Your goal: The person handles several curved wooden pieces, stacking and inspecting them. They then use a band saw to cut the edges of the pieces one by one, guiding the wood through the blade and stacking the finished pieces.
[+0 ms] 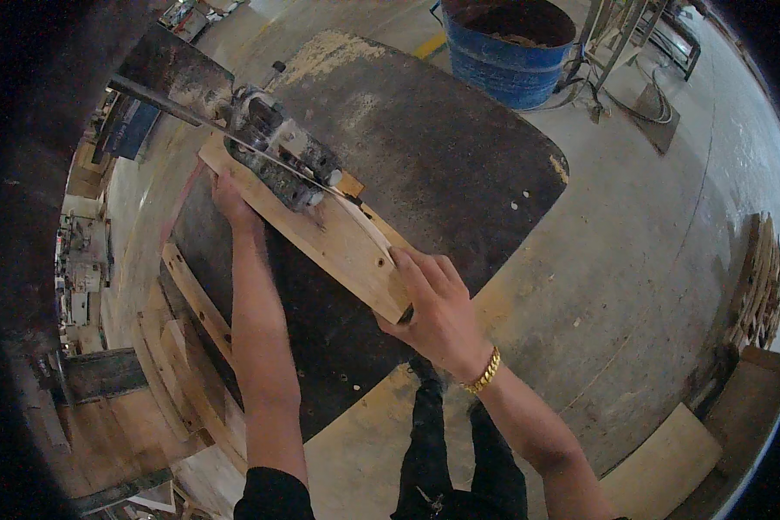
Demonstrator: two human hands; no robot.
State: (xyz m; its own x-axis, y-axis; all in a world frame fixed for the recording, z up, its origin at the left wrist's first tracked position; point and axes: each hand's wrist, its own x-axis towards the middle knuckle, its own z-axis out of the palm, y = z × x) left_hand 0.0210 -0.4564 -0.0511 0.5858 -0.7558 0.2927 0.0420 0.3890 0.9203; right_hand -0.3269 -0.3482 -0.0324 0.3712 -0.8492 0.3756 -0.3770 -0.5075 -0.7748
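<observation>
Before you lies a big dark work table (442, 147), its rounded top dusty and scuffed, with pale sawdust near its far edge. Beyond it stands a blue drum (507, 52) on the concrete floor (667, 225). Stacked timber offcuts (178, 355) sit low at your left, just beside the table's edge.

Across the table's near left part lies a long pale wooden board (321, 230), running diagonally from far left to near right. A metal cutting head (282, 156) on a dark arm sits over the board's far half, touching it.

Your right hand (438, 308) grips the board's near end: 4 fingers lie close together, flat on its top face, and the thumb wraps the edge below. A gold bracelet (484, 374) circles that wrist.

Your left hand (232, 204) presses the board's left edge beside the cutting head; its fingers are curled against the wood, though you cannot tell how far apart they are.
</observation>
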